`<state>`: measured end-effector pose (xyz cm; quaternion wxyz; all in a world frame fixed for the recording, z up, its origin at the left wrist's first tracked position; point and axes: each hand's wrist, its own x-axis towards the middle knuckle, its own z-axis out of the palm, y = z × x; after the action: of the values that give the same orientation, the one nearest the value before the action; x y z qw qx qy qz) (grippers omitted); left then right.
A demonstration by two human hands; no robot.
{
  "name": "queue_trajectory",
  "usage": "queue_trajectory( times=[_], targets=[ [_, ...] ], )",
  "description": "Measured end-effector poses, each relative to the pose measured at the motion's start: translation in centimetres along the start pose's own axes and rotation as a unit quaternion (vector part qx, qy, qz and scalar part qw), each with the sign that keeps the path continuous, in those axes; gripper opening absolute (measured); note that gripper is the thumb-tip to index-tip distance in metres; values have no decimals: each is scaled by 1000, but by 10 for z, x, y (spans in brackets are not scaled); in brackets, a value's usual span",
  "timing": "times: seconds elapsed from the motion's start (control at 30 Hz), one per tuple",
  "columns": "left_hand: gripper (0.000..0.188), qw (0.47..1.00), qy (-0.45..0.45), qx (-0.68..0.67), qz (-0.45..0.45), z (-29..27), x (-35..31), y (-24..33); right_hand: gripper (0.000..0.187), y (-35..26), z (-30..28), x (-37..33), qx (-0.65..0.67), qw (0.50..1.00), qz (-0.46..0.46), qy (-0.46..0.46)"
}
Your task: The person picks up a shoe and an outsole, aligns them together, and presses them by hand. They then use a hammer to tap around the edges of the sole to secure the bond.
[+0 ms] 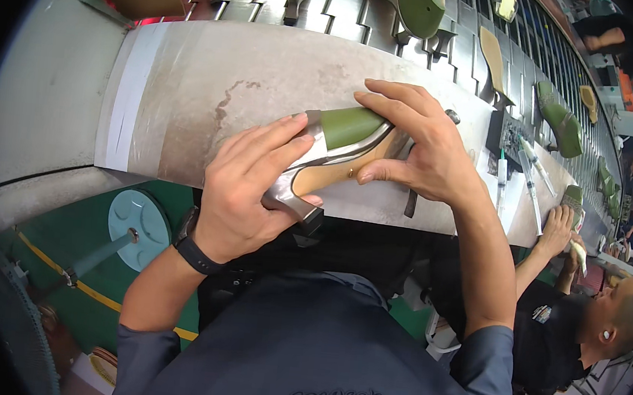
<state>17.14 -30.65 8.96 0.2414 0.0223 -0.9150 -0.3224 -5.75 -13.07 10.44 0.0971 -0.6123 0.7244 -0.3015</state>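
Heeled shoe held over worktable, rear gripped by left hand, forepart by right hand; green upper judged already joined to tan sole, remaining work not discernible.

Illumination over the pale grey, stained worktop is bright and largely even. Glare is noted on the silver metal slats and the silver edging of the green shoe. A red glow tints upper left. The dark green floor reads dimmer. Edges bow toward a black rim; far-right background appears soft.
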Motion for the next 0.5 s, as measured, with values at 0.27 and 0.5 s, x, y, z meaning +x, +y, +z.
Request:
queue_trajectory(
  times=[0.27, 0.5],
  targets=[
    [61, 1000, 14, 13, 18, 9, -7, -3, 59, -7, 10, 0, 63, 997, 43, 30],
    [57, 999, 24, 29, 18, 10, -11, -5, 58, -21, 6, 7, 29, 995, 89, -17]
  ],
)
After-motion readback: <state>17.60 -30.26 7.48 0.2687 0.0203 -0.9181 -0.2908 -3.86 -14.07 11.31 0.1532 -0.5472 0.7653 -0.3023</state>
